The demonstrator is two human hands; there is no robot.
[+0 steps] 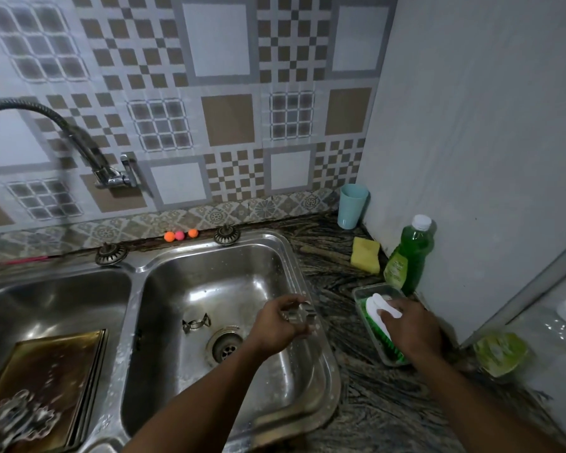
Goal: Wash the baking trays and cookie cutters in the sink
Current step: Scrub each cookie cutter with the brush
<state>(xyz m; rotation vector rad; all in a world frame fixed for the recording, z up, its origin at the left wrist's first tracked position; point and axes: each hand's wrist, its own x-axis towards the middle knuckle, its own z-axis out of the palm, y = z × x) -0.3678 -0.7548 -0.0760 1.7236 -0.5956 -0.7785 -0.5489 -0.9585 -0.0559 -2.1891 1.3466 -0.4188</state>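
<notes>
At 7 o'clock, a tray [46, 364] is seen lying in the left basin of the sink [138, 273], with blurred cutters [17, 416] on it. Over the right basin's 3 o'clock rim, a held cutter [299, 313] is pinched in the curled fingers of the left hand [276, 325]. A brush [378, 310] is gripped by the right hand [412, 328] inside a dish [361, 291] on the tabletop [340, 256]. A loose cutter [195, 323] is seen at the drain's [226, 346] 10 o'clock. Farther, at 1 o'clock, a bottle [409, 256] and sponge [366, 255] are set.
</notes>
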